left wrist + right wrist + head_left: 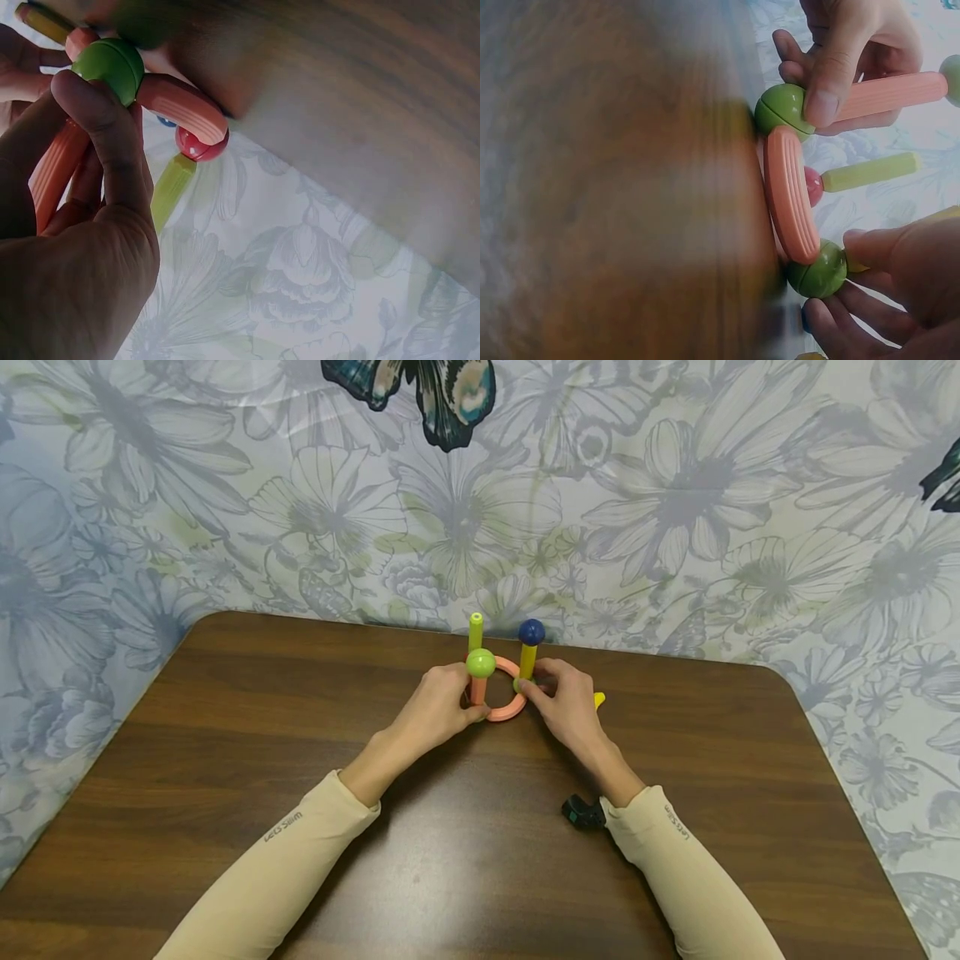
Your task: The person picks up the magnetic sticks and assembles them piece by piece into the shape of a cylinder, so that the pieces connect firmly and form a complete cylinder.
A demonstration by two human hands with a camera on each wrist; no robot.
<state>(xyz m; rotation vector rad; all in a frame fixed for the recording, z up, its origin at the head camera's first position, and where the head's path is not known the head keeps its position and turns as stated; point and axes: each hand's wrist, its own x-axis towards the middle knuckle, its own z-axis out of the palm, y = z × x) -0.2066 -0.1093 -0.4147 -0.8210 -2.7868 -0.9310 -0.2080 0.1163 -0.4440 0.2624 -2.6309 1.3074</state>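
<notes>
A toy frame of sticks and balls stands near the table's far edge, its curved salmon pieces (504,713) forming a ring. My left hand (438,702) grips its left side, thumb on a green ball (780,109) where a salmon stick (891,96) joins. That stick rises to another green ball (481,662). On the right, my right hand (566,706) pinches a second base ball, also green (821,271), at the foot of a yellow stick (528,660) topped by a blue ball (532,632). Behind, a lime stick (476,632) stands on a red ball (814,186).
A small yellow piece (599,700) shows just right of my right hand, partly hidden by it. The brown table (465,860) meets a flower-patterned wall covering (675,527) close behind the frame. A black wrist camera (583,812) sits by the right cuff.
</notes>
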